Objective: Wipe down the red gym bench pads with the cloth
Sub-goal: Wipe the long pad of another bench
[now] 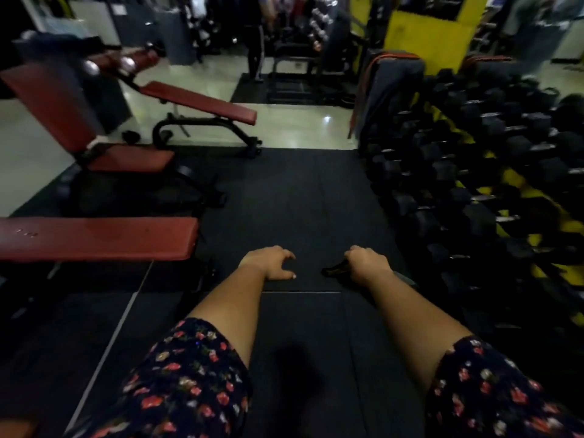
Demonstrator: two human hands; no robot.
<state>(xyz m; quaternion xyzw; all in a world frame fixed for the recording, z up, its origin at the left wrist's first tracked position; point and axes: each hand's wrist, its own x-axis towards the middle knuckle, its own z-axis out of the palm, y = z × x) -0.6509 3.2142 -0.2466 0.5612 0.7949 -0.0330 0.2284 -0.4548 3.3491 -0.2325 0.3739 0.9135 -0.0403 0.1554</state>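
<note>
Right hand (pixel 368 262) — grip clamped on a dark cloth (pixel 335 270). Left hand (pixel 268 262) — grip slack, fingers apart, near the red bench pad (pixel 94 238).

Three red benches (pixel 94 238) (pixel 126 159) (pixel 202 102), two hands (pixel 271 263) (pixel 368 263), one dark cloth (pixel 335 270), one rack (pixel 512 181) of black dumbbells (pixel 474 216), too many to count
</note>
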